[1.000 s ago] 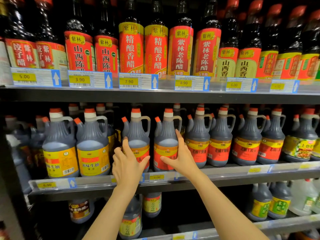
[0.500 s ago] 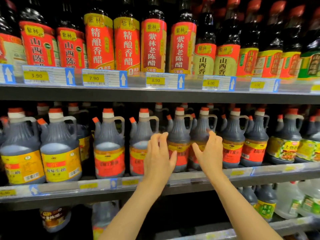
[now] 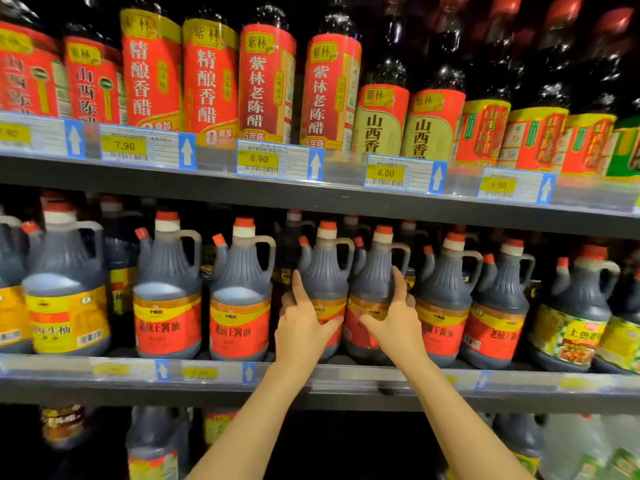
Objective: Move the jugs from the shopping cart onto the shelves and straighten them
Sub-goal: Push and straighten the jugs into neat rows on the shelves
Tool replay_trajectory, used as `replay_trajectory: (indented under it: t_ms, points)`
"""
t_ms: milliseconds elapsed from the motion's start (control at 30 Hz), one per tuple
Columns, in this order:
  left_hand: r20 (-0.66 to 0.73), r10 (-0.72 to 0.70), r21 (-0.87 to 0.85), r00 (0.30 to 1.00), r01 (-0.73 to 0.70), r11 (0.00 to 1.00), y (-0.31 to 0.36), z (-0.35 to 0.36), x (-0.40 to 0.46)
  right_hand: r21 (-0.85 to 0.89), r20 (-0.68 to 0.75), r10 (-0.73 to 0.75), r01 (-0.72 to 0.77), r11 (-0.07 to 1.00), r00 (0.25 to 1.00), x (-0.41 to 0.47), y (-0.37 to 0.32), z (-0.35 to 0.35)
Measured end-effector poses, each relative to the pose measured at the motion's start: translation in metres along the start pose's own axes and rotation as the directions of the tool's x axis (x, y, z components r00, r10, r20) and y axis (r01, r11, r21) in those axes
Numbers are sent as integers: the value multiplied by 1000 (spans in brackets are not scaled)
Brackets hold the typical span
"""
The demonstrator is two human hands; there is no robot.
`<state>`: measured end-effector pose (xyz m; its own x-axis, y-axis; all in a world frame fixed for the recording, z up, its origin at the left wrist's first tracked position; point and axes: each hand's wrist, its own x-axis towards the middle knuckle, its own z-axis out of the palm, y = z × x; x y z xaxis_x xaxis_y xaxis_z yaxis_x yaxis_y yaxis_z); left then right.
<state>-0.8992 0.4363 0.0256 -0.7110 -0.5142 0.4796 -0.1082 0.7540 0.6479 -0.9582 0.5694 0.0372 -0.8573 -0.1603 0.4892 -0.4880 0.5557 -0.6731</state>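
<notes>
Straightening step, it seems: left hand (image 3: 301,323) gripping one red-label jug (image 3: 325,282), right hand (image 3: 394,323) gripping its neighbour jug (image 3: 375,289). Next, probably: turning labels forward, level with the row.

Glossy plastic jugs (image 3: 325,271), paper labels (image 3: 239,327)

Two hands reach in, the left hand (image 3: 304,327) and the right hand (image 3: 398,323). Around them the front row holds six jugs with red labels (image 3: 168,323). Left of them stand two yellow-labelled jugs (image 3: 65,317). Above them hang five price tags (image 3: 280,161).
</notes>
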Motion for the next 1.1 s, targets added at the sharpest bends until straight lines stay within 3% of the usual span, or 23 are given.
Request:
replay_trajectory:
  t_ms: [267, 567, 1100]
  points:
    - [-74, -25, 89, 997, 32, 996, 5, -4, -15, 56, 48, -57, 55, 997, 997, -5, 7, -10]
    - [-83, -47, 58, 995, 52, 997, 4, -8, -22, 156, 114, -100, 81, 984, 989, -12, 12, -19]
    - [-106, -48, 53, 993, 54, 997, 0, -8, -24, 172, 93, -108, 91, 981, 990, -10, 16, -15]
